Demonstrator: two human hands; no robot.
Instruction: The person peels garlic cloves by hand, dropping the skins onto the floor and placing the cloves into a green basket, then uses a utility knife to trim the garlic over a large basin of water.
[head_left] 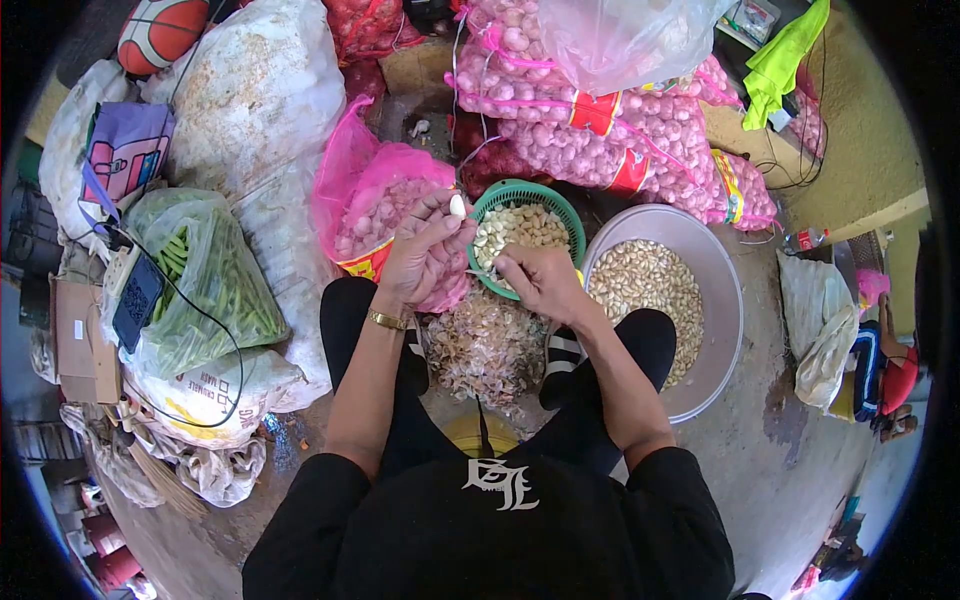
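Note:
My left hand pinches a pale peeled garlic clove at its fingertips, above the edge of an open pink mesh sack of garlic. My right hand is closed around a small knife, its thin blade pointing left; most of the handle is hidden in the fist. Just beyond both hands stands a green plastic basket with peeled cloves in it. Below them, a heap of papery garlic skins lies on the floor between my feet.
A large pale tub of cloves stands at my right. Full pink mesh sacks are stacked ahead. White sacks and a clear bag of green pods sit at left. Another person is at the far right.

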